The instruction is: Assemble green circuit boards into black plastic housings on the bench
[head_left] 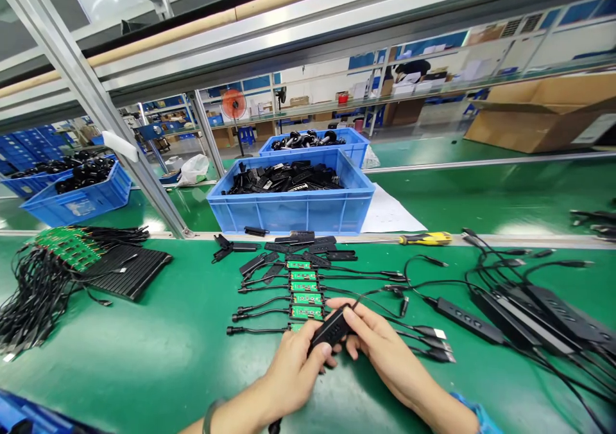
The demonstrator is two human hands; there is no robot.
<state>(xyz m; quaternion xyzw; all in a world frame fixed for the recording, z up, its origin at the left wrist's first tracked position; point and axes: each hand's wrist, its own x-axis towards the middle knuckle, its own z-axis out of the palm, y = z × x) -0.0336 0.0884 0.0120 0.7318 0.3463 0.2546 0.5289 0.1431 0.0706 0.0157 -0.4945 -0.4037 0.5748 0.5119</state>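
Observation:
Between my two hands is a black in-line cable controller with small button marks on its face. My left hand grips its near end, thumb on the side. My right hand pinches the far end, where a thin cable comes out. Just beyond my hands, a column of green circuit boards sits in black open housings, with cables running out to left and right. Loose black housing covers lie behind the boards. The underside of the held controller is hidden by my fingers.
Finished-looking controllers with cables lie at right. A yellow-handled screwdriver rests along the rail. At left, boards with bundled cables sit on a black ribbed block. A blue bin of black parts stands behind; a metal post rises left.

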